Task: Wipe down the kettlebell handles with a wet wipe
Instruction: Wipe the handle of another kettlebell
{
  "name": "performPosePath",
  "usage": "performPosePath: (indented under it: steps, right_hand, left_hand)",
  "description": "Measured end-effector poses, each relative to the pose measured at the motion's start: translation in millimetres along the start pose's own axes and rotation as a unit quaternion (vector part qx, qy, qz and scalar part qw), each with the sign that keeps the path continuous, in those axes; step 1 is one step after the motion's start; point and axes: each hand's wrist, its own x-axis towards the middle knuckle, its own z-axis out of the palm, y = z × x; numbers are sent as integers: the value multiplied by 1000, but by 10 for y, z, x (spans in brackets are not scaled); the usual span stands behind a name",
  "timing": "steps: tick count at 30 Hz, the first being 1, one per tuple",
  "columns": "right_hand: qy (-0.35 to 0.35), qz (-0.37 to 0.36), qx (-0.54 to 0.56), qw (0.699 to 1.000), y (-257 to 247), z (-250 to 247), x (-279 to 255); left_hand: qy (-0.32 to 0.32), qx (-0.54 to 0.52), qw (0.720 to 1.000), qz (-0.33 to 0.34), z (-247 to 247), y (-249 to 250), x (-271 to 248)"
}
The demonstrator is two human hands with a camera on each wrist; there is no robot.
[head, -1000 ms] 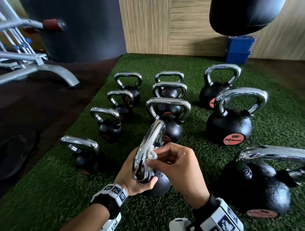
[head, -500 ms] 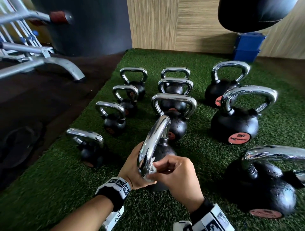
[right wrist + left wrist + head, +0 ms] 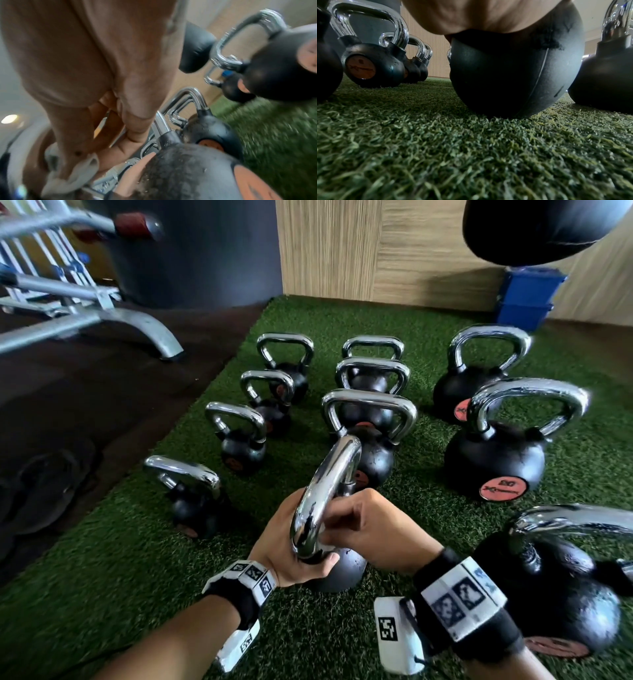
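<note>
A black kettlebell [image 3: 342, 573] with a chrome handle [image 3: 325, 491] stands on the green turf just in front of me. My left hand [image 3: 287, 549] grips the near leg of the handle low down, thumb against the ball. My right hand [image 3: 370, 529] is curled against the handle's right side at mid-height. The head view hides the wipe behind its fingers. In the right wrist view the crumpled white wet wipe [image 3: 68, 180] shows under that hand, next to the chrome. The left wrist view shows the ball [image 3: 513, 74] resting on the turf below my palm [image 3: 471, 16].
Several more chrome-handled kettlebells stand in rows on the turf [image 3: 102, 594], the nearest at the left [image 3: 191, 501] and a big one at the right [image 3: 555, 594]. A metal bench frame [image 3: 137, 323] stands on the dark floor to the left. Blue boxes [image 3: 524, 299] and a hanging bag [image 3: 541, 227] lie beyond.
My right hand rubbed the wipe down the handle toward its base, then came back up a little. The wipe, visible earlier, is now covered by the fingers. The left hand kept its grip.
</note>
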Motion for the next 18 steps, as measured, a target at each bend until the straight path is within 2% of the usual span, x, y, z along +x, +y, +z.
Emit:
performPosePath:
  steps: [2,6,9,11,14,18]
  right_hand:
    - [-8,14,53,998,10,-20,8]
    - [-6,32,81,996,34,-7,75]
    - [2,45,196,980,69,31,69]
    - [4,51,306,951,100,72,45]
    - [24,46,451,891,126,132,54]
    - [113,4,571,813,140,224,142]
  left_hand:
    - [0,3,1000,0,-11,15,-1]
    - [15,8,1000,22,-8,61,-10]
    - [-2,3,999,35,2,95,7]
    - [-21,4,999,49,3,97,23]
    - [-5,28,998,51,-13,119,11]
    - [40,57,995,68,-12,163,-26]
